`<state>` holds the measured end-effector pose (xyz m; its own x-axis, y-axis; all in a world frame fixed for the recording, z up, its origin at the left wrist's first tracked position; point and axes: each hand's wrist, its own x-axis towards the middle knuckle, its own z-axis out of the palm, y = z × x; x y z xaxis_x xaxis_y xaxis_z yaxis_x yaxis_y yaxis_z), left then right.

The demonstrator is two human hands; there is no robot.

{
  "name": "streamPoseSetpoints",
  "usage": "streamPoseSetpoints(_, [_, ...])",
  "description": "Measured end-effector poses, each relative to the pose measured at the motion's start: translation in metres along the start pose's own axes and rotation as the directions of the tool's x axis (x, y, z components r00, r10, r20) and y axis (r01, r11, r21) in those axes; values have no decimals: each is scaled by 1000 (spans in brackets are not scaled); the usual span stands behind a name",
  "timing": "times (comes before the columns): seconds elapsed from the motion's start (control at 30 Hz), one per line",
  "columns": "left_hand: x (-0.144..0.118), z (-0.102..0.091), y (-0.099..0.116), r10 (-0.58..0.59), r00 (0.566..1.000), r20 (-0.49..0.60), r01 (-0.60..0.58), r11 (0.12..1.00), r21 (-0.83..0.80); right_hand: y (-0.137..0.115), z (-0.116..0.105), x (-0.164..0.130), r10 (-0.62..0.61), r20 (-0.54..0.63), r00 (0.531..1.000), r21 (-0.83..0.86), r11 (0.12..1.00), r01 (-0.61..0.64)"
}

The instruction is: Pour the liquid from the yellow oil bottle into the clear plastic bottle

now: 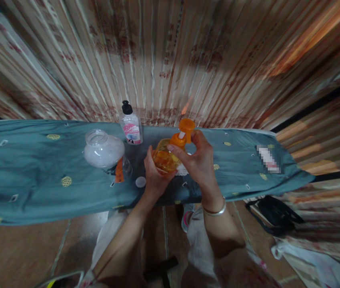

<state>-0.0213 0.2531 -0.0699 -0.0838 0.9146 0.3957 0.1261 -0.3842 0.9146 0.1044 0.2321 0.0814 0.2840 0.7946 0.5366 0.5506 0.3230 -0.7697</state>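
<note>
A clear bottle of amber liquid (pixel 164 158) with an orange pump top (pixel 186 129) is held tilted above the cloth. My left hand (pixel 157 176) cups the bottle from below and from its left side. At its neck, my right hand (pixel 198 158) has its thumb and fingers closed around the orange top, and a white part shows under the raised orange piece. Left of my hands stands a round clear jar (pixel 104 149) without a lid, holding something whitish. Behind it is a clear bottle (pixel 132 129) with a black cap and a pink label.
A long narrow table wears a teal cloth (pixel 42 176) with yellow pineapple prints. Near the jar lie a clear piece with an orange label (pixel 119 171) and a small white disc (pixel 140 182). A blurred-out item (pixel 268 159) lies right; a black bag (pixel 273 214) rests below.
</note>
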Motion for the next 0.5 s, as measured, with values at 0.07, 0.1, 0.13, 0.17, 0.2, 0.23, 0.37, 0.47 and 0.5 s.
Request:
streamPoseSetpoints(0.07, [0,0,0,5,1000,-5,-5,1000,-1,0,-1,0,-2,46,999,40,999,0])
streamPoseSetpoints(0.1, [0,0,0,4,1000,-4,-4,1000,1,0,-2,0,-11,83,997,67,998,6])
streamPoseSetpoints(0.13, [0,0,1,-1,1000,-2,1,1000,5,0,-3,0,-24,119,993,96,995,13])
streamPoseSetpoints(0.17, [0,0,1,-7,1000,1,7,1000,11,0,-3,0,-35,149,988,120,993,17])
streamPoseSetpoints(0.2, [0,0,2,-13,1000,7,13,1000,19,-1,-4,0,-40,167,985,136,991,17])
streamPoseSetpoints(0.23, [0,0,3,-18,1000,11,18,1000,26,-1,-4,0,-37,170,985,139,990,14])
streamPoseSetpoints(0.37, [0,-2,5,-15,1000,15,15,999,43,-1,-2,1,21,80,997,56,998,-26])
streamPoseSetpoints(0.47, [0,-3,4,-7,1000,13,7,999,40,-1,-1,0,43,24,999,24,999,-43])
streamPoseSetpoints(0.5, [0,-3,3,-6,1000,15,6,999,38,-1,-1,0,43,30,999,29,999,-44])
